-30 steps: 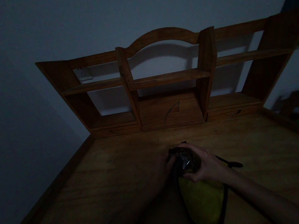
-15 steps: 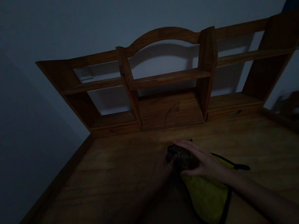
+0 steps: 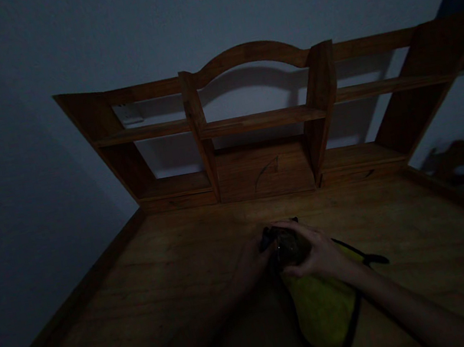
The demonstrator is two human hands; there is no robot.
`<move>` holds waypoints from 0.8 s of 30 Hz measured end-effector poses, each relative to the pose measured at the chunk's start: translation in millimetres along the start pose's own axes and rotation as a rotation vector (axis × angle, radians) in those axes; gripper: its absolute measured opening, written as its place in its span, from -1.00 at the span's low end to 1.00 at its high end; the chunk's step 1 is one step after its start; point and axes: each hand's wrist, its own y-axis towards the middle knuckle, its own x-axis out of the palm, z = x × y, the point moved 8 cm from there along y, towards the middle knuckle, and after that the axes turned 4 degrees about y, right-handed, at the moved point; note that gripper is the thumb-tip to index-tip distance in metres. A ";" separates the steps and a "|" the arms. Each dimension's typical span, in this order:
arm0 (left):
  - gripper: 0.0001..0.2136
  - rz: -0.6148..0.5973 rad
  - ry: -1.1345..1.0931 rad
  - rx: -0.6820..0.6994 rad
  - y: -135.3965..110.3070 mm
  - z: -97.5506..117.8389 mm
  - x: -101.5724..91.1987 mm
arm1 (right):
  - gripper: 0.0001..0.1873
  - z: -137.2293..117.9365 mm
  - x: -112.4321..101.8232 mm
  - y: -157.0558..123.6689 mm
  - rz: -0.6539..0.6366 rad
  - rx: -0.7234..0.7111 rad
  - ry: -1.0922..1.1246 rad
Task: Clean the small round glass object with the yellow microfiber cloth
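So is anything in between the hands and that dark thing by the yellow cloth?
No, nothing I can see. The right hand wraps over the dark thing and the left hand touches its left side, at the far end of the yellow cloth.

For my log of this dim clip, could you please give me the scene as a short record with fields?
Setting: wooden desk with a shelf unit at its back, before a pale wall; very dim
Holding: right hand closed over a small dark object
Touching: left hand against that object's left side; grip too dark to tell
Underneath: yellow cloth with a dark edge, flat on the desk
Nearby: black strap right of the cloth; wall socket behind the left shelf
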 end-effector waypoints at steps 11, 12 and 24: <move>-0.67 0.055 -0.095 0.016 5.8 -10.2 -3.4 | -0.15 -3.3 6.0 2.9 -0.032 -0.002 0.072; -0.68 0.088 -0.084 -0.010 4.6 -9.3 -6.3 | -0.15 -8.3 6.3 3.1 -0.043 -0.033 0.052; -0.67 0.238 0.090 -0.154 -0.5 -13.3 -19.9 | -0.18 -6.6 4.8 5.4 0.002 -0.085 -0.050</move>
